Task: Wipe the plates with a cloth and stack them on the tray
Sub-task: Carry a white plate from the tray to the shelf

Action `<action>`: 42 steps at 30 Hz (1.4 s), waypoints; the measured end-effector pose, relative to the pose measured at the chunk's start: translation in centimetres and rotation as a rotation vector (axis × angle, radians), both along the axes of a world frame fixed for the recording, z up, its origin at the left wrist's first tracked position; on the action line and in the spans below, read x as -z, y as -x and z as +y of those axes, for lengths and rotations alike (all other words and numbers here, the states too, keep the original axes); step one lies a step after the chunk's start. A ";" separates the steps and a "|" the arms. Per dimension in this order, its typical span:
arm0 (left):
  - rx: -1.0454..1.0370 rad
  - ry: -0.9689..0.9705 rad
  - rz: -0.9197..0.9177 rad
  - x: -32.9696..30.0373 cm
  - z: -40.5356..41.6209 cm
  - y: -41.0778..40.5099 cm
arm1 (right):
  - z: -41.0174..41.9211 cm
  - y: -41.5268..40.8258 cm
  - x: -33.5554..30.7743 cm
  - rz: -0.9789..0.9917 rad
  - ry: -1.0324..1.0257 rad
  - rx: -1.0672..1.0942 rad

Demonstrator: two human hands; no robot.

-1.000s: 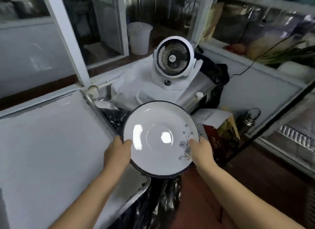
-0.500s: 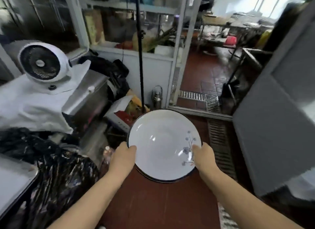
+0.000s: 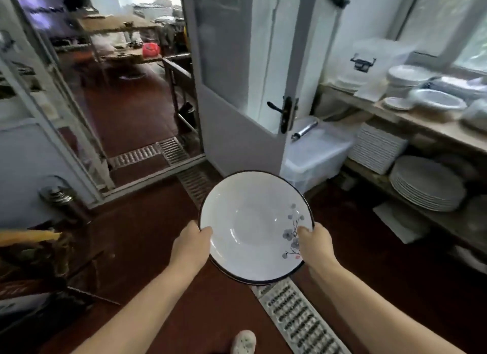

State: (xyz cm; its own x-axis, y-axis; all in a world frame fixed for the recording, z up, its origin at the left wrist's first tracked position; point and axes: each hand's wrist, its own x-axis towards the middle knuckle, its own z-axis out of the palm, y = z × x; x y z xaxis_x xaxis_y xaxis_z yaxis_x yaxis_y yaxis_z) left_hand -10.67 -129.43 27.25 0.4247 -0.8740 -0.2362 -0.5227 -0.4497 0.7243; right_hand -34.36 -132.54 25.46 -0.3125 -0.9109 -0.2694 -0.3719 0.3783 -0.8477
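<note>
A single head-worn camera looks forward and down from standing height. The plate sits close at centre; a door stands farther ahead, shelves run along the right, and the floor lies below.

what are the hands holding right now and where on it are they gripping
One plate, held over the floor by both hands: the left hand grips its left rim, the right hand its right rim, thumbs on the upper face.
</note>
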 end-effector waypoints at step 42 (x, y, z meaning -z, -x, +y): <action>0.987 -0.057 0.156 1.5 -32.3 93.0 | -10.5 84.1 0.0 -0.067 0.050 1.052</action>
State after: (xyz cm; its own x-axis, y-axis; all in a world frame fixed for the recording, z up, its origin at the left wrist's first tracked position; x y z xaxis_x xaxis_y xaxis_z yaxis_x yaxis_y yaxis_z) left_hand -103.69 -161.75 25.70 -0.5241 -0.8043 -0.2800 -0.5816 0.0978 0.8076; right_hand -118.42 -143.08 25.45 -0.9375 -0.2000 -0.2847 0.1712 0.4472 -0.8779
